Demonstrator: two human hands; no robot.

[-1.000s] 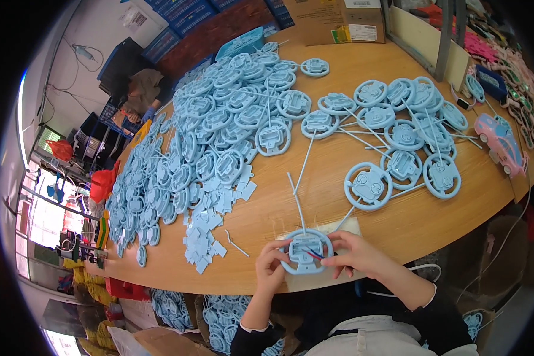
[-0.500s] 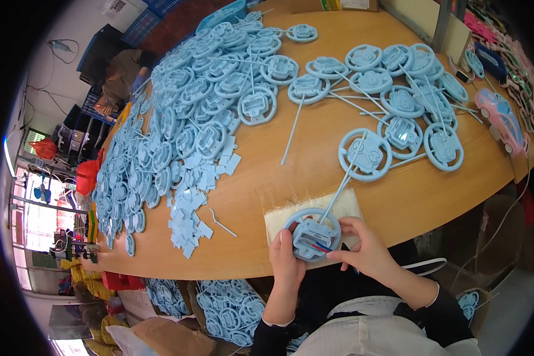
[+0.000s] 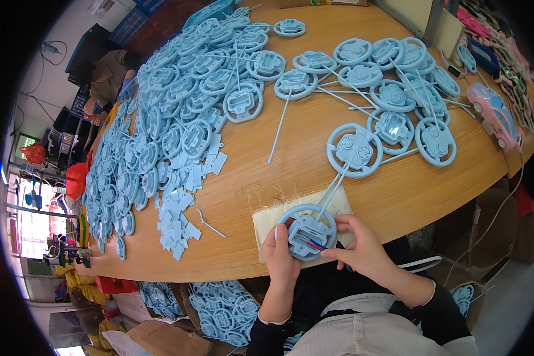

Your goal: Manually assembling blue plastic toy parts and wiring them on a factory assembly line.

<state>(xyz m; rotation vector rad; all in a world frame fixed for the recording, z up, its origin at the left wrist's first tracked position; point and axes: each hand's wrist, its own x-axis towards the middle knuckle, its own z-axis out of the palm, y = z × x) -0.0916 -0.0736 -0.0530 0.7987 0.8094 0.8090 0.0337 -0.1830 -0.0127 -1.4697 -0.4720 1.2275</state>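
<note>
A light blue toy steering wheel (image 3: 302,226) with a recessed middle is tilted over a pale pad at the table's near edge. My left hand (image 3: 282,258) grips its left rim, thumb on top. On the other side my right hand (image 3: 363,248) has its fingers at the right rim, with the thumb and fingertips close to red and blue wires (image 3: 316,244) in the recess. Whether those fingertips pinch the wires is hard to make out. The pad (image 3: 267,221) lies partly under the wheel. A long stem (image 3: 333,193) runs from the wheel toward another wheel (image 3: 355,151).
A big heap of similar wheels (image 3: 181,89) fills the left side, beside small flat blue plates (image 3: 177,216). More stemmed wheels (image 3: 393,95) lie at the back right, near a pink toy car (image 3: 496,115). Filled boxes (image 3: 222,311) stand below the table. Another person (image 3: 110,77) sits far left.
The view has shifted slightly, so the scene sits a little further left. Both hands keep their places on the wheel, and the wires still show by my right thumb.
</note>
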